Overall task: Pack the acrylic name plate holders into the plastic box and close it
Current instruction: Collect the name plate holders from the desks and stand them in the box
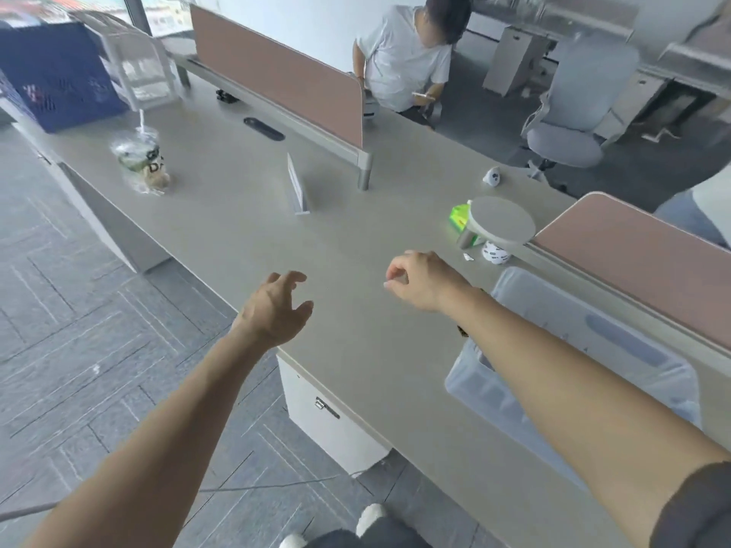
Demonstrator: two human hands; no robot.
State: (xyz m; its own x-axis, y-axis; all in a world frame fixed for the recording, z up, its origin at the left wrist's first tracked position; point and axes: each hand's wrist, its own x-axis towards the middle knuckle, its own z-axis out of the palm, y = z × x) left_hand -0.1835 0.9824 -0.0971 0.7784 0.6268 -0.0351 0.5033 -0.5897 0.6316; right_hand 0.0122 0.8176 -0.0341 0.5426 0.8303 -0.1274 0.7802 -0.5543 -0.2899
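One clear acrylic name plate holder (297,187) stands upright on the grey desk (356,239), far ahead of both hands. The translucent plastic box (585,350) sits at the right under my right forearm, its lid leaning up behind it; pale shapes lie inside. My left hand (277,306) hovers over the desk's front edge, fingers spread, holding nothing. My right hand (419,280) hangs above the desk with fingers curled loosely and nothing visible in it.
A bagged drink cup (144,162) stands at the left, a blue crate (55,77) behind it. Pink divider panels (277,73) line the desk's far side. A green carton (459,217) and a round grey stand (500,221) sit near the box. A seated person (407,53) is beyond the desk.
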